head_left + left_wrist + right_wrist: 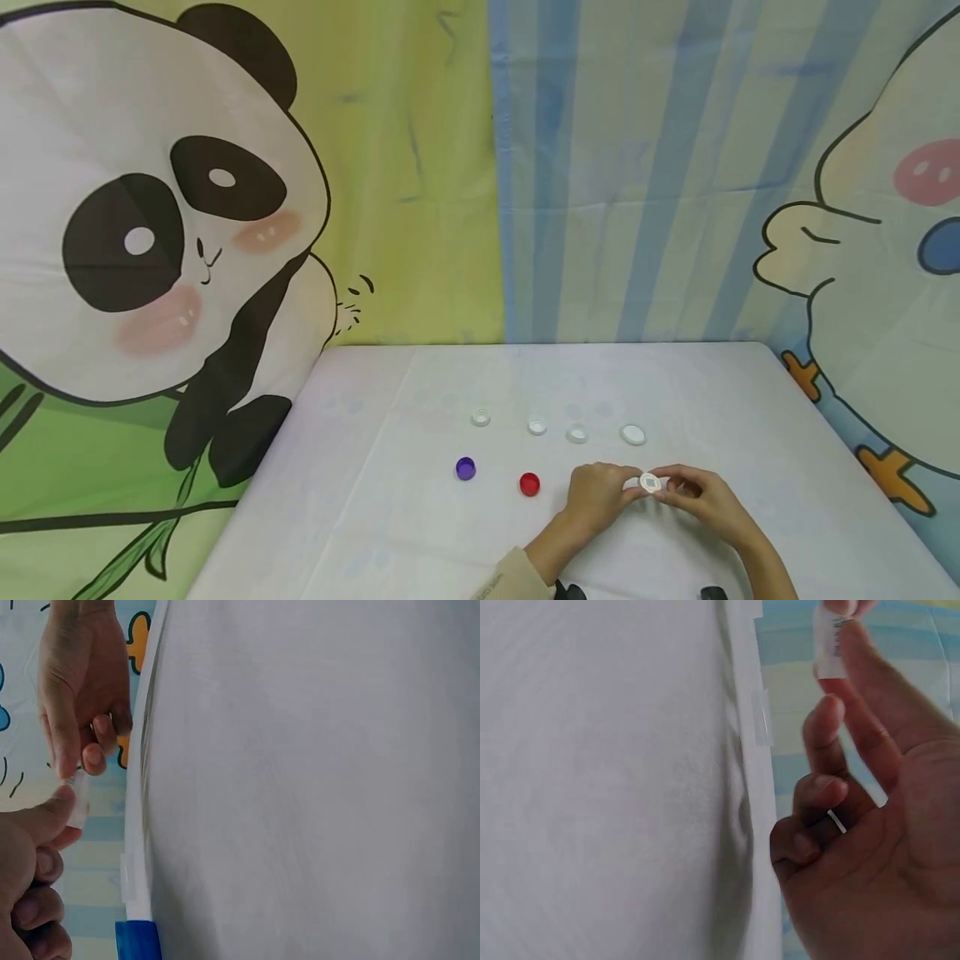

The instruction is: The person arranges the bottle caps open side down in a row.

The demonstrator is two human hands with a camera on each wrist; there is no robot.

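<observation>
Between my two hands is a small white round piece [650, 483] with a pale square mark on its face. My left hand [597, 498] pinches its left edge between thumb and finger. From the other side my right hand [705, 500] pinches the same piece. In the right wrist view the white piece [829, 645] is seen edge-on, short and pale, with small dark print; the other fingers of the right hand [877, 802] are bent and loose. The left wrist view shows the white piece [78, 802] between the fingertips, partly covered by the left thumb.
A purple cap [466, 468] and a red cap [529, 484] lie left of my hands on the white table [390, 517]. Behind them is a row of several white round pieces, from the leftmost piece [481, 417] to the rightmost piece [633, 434]. A printed curtain [420, 208] hangs beyond.
</observation>
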